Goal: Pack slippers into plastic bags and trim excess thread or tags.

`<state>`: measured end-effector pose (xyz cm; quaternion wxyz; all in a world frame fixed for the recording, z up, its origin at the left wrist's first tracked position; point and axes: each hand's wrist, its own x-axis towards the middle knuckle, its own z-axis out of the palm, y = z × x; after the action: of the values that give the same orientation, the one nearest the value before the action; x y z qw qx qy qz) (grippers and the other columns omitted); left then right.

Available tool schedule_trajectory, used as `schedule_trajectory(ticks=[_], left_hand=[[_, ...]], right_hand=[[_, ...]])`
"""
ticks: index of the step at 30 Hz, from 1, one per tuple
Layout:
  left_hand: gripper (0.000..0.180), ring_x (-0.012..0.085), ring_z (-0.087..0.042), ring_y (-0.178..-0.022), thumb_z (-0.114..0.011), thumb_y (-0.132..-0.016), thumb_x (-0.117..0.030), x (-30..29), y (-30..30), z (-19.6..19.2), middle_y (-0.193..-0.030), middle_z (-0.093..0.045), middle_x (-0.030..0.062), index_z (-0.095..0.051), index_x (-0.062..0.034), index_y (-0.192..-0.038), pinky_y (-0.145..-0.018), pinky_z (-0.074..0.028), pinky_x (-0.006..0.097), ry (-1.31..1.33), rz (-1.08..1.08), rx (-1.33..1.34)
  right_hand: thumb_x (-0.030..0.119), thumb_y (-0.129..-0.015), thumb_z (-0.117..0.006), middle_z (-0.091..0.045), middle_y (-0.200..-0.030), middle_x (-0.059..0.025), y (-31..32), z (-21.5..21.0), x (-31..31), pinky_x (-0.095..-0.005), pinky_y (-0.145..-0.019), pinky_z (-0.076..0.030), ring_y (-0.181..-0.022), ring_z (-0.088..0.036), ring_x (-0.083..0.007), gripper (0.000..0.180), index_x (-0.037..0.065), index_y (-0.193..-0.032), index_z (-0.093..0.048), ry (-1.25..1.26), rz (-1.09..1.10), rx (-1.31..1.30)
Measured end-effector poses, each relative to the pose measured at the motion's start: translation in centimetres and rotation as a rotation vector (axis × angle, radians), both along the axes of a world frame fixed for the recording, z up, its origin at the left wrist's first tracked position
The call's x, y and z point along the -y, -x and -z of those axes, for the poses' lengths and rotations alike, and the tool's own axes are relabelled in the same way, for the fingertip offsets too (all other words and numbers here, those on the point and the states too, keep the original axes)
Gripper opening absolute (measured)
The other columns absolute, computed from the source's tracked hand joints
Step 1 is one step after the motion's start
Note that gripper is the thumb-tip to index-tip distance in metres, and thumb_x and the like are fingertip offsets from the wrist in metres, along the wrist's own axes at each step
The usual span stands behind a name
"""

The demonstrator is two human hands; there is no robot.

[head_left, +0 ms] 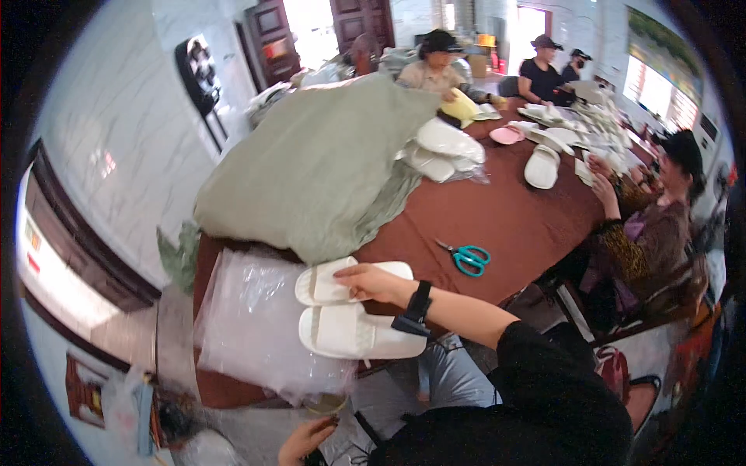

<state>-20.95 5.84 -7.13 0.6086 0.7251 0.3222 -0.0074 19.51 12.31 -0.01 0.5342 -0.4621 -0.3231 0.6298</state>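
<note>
White open-toe slippers (353, 307), a soft foam-like pair, lie side by side at the near edge of the long brown table (513, 217), at about seven o'clock from the table's middle. The upper slipper runs toward two o'clock; the lower one lies flat, its toe pointing toward nine o'clock. Both rest partly on a stack of clear plastic bags (249, 318) that spreads out toward nine o'clock from them.

The right hand (373, 281) comes in from four o'clock, a black band on its wrist, and lies on top of the upper slipper with its fingers held loosely together and curled over the slipper's edge. The left hand (305, 439) hangs low at six o'clock, below the table edge, fingers bent around something small and dark; what it is cannot be told.

Teal-handled scissors (466, 257) lie at three o'clock from the slippers, well apart. A large grey-green sack (311, 163) bulges at twelve o'clock, with more white slippers (443, 147) piled beyond it. Other people sit round the far end and the right side of the table.
</note>
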Motion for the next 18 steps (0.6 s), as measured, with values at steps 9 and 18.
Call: schedule_trajectory(ticks=[9,18], left_hand=[[0.039,0.0146,-0.060,-0.080,-0.061,-0.086,-0.020,-8.9,-9.2,-9.9,-0.093,-0.063,0.0145,-0.054,0.0061,-0.114,-0.070,-0.049,0.027,-0.367,-0.552,0.273],[0.031,0.0170,-0.060,-0.062,-0.058,-0.085,-0.019,-16.3,-14.1,-5.6,-0.086,-0.061,0.0142,-0.055,0.0080,-0.100,-0.045,-0.048,0.030,-0.212,-0.217,-0.058]], right_hand=[[0.010,-0.090,-0.051,-0.056,-0.105,-0.0050,-4.9,-6.7,11.4,-0.0246,-0.064,-0.046,-0.076,-0.056,-0.0109,0.031,0.003,-0.120,-0.045,-0.311,0.226,-0.555],[0.037,-0.092,-0.045,-0.056,-0.074,-0.0005,-6.4,3.3,24.7,-0.0227,-0.046,-0.038,-0.053,-0.045,-0.0096,0.033,0.007,-0.094,-0.058,-0.263,0.366,-1.055]])
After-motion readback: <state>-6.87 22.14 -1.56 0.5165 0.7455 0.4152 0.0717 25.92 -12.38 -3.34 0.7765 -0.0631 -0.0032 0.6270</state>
